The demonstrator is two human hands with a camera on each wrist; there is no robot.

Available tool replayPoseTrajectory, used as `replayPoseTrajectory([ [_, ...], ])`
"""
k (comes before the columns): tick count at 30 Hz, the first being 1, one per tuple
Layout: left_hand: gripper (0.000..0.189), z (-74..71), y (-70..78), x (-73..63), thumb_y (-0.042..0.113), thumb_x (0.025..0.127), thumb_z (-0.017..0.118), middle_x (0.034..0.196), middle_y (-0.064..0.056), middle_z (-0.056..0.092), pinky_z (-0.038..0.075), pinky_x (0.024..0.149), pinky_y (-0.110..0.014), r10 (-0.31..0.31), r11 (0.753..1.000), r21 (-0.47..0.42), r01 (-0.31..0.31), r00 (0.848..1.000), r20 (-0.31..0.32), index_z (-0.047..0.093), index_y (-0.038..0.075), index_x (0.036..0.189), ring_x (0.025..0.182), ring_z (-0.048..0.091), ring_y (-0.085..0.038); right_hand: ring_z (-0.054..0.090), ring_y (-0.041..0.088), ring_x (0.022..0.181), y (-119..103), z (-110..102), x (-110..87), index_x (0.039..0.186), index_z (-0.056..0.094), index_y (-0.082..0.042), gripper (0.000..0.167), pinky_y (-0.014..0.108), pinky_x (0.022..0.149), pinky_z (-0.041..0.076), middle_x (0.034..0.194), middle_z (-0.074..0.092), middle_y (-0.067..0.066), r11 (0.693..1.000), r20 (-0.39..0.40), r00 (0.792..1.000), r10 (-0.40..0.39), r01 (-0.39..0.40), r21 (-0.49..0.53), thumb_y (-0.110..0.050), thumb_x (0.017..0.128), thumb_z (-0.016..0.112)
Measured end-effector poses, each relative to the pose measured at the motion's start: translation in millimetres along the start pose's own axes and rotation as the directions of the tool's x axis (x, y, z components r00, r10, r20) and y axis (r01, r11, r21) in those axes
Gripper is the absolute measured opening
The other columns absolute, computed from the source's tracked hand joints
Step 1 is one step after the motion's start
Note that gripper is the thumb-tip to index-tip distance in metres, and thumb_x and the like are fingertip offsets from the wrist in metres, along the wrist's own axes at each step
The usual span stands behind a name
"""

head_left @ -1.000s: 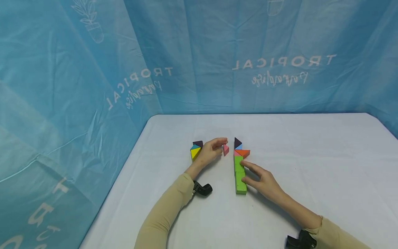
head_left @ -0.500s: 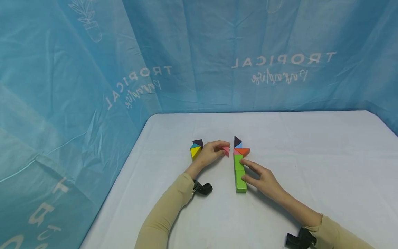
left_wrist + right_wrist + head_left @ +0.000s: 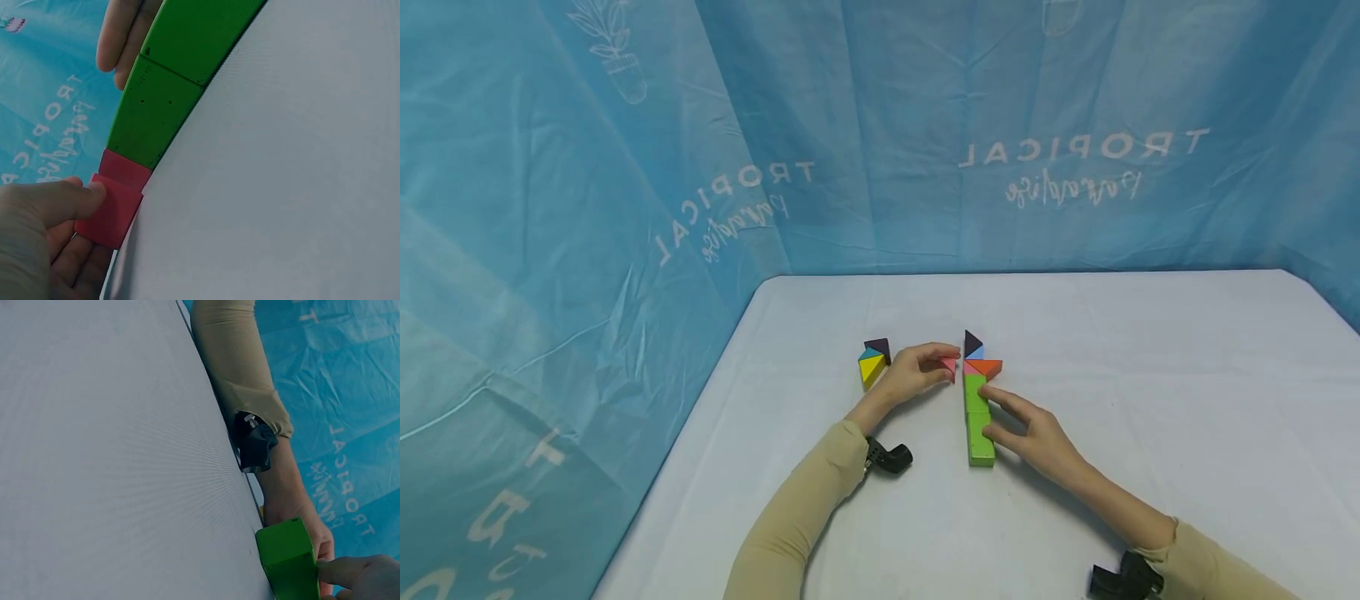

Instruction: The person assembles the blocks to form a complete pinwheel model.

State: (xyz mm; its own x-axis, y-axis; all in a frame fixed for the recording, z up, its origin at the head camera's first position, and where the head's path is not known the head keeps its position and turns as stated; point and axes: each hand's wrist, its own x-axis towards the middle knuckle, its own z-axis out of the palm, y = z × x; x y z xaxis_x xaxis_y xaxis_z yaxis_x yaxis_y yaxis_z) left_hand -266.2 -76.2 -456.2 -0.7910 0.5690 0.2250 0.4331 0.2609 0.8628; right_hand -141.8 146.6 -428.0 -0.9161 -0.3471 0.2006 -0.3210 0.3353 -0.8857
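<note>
My left hand (image 3: 917, 372) pinches a pink triangular block (image 3: 111, 215) between thumb and fingers. It is just left of a row of blocks, close to another pink triangular block (image 3: 125, 169). Two green blocks (image 3: 980, 437) lie end to end at the near part of the row. Beyond them come an orange triangular block (image 3: 989, 367), a light blue one (image 3: 977, 353) and a dark one (image 3: 972, 343) at the far tip. My right hand (image 3: 1041, 442) touches the right side of the green blocks, index finger at the farther one and thumb at the nearer one.
Behind the left wrist, to the left, sit a yellow block (image 3: 871, 369), a teal one (image 3: 869, 354) and a dark one (image 3: 878, 344). White cloth (image 3: 1135, 350) covers the table. A blue printed curtain (image 3: 910, 125) hangs along its back and left sides.
My left hand has moved slightly right and nearer with the pink triangular block, closing the gap to the row. Its fingers now cover more of that block. My right hand stays at the green blocks.
</note>
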Motion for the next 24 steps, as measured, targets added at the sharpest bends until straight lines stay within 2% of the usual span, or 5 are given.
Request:
replayPoseTrajectory([
  [3,0.035,-1.3,14.7,-4.0,-0.005,0.09,0.059,0.126,-0.02,0.056,0.046,0.094,-0.031,0.011,1.0,-0.012,-0.01,1.0,0.025,0.055,-0.007,0.125,0.109,0.057,-0.034,0.037,0.032,0.131,0.4,0.1,-0.8,0.136,0.046,0.003,0.055,0.045,0.105,0.032,0.136,0.049,0.018,1.0,-0.001,1.0,0.001,-0.001,-0.002,-0.005,0.087,0.068],
  [6,0.033,-2.5,24.3,-6.3,-0.005,0.091,0.058,0.123,-0.022,0.058,0.047,0.092,-0.03,0.004,1.0,-0.001,-0.004,1.0,0.023,0.056,-0.009,0.124,0.106,0.058,-0.034,0.037,0.033,0.131,0.7,0.2,-1.5,0.136,0.046,0.003,0.055,0.046,0.105,0.032,0.136,0.049,0.018,1.0,-0.001,1.0,-0.003,0.003,-0.002,-0.005,0.087,0.068],
  [13,0.034,-3.9,-11.0,10.7,0.003,0.09,0.063,0.118,-0.008,0.064,0.048,0.089,-0.024,-0.02,0.999,0.043,0.023,0.998,-0.066,0.061,0.003,0.124,0.101,0.061,-0.019,0.038,0.031,0.131,6.0,0.4,-0.7,0.137,0.046,0.002,0.055,0.043,0.105,0.032,0.136,0.05,0.017,1.0,-0.004,1.0,-0.02,0.02,0.003,-0.007,0.087,0.068],
  [18,0.033,-4.7,-11.6,24.6,0.0,0.089,0.064,0.114,-0.004,0.065,0.049,0.086,-0.022,-0.049,0.996,0.075,0.056,0.993,-0.104,0.063,0.006,0.122,0.097,0.061,-0.012,0.039,0.033,0.13,0.9,-0.4,0.2,0.136,0.046,0.004,0.055,0.043,0.104,0.033,0.135,0.05,0.019,1.0,-0.004,1.0,-0.016,0.016,-0.026,-0.004,0.086,0.068],
  [24,0.034,-1.9,-10.4,33.8,-0.003,0.088,0.063,0.114,-0.006,0.065,0.048,0.086,-0.022,-0.046,0.995,0.079,0.053,0.995,-0.094,0.063,0.005,0.121,0.098,0.061,-0.013,0.038,0.03,0.131,25.8,3.9,3.7,0.138,0.046,-0.002,0.056,0.044,0.105,0.032,0.137,0.05,0.013,1.0,-0.012,1.0,-0.019,0.019,-0.021,-0.009,0.087,0.069],
])
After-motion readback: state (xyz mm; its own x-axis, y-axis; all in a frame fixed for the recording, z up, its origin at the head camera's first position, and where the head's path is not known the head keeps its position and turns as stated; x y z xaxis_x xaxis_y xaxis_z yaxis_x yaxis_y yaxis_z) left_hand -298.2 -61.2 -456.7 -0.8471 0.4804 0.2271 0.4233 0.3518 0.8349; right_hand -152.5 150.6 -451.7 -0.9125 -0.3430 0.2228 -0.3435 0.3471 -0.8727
